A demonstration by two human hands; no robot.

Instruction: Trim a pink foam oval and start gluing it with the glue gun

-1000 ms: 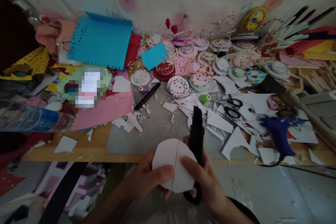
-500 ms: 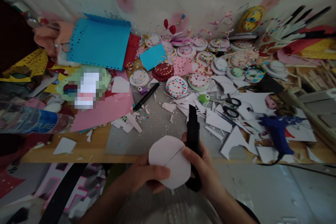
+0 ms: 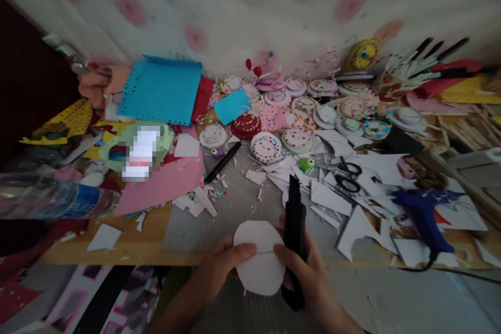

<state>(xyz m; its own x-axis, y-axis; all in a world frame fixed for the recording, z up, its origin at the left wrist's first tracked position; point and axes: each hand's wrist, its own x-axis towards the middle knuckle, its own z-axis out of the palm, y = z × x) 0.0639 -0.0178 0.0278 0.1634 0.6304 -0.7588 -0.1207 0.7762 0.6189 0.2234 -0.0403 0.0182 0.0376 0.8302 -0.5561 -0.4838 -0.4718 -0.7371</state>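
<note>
A round white foam-board disc [image 3: 260,274], its outline slightly angular and a line running across it, is held just off the table's front edge. My left hand [image 3: 221,266] is closed on its left side, thumb on top. My right hand [image 3: 309,276] wraps round a black utility knife [image 3: 295,219] whose blade points away from me; its thumb also presses the disc's right edge. Beyond the hands lies a grey cutting mat [image 3: 235,201] with white offcuts [image 3: 331,195] and a black pen [image 3: 223,162] on it.
Several decorated small discs [image 3: 266,147] crowd the back. On the right are scissors [image 3: 348,175] and a blue glue gun [image 3: 425,219] with its cord. A plastic bottle [image 3: 84,200] lies at left, near pink paper [image 3: 164,182] and blue sheets [image 3: 160,91].
The disc has been turned in my hands, so its line now runs nearly level. Both hands still grip it, and the knife stays in my right hand. The view has tilted up.
</note>
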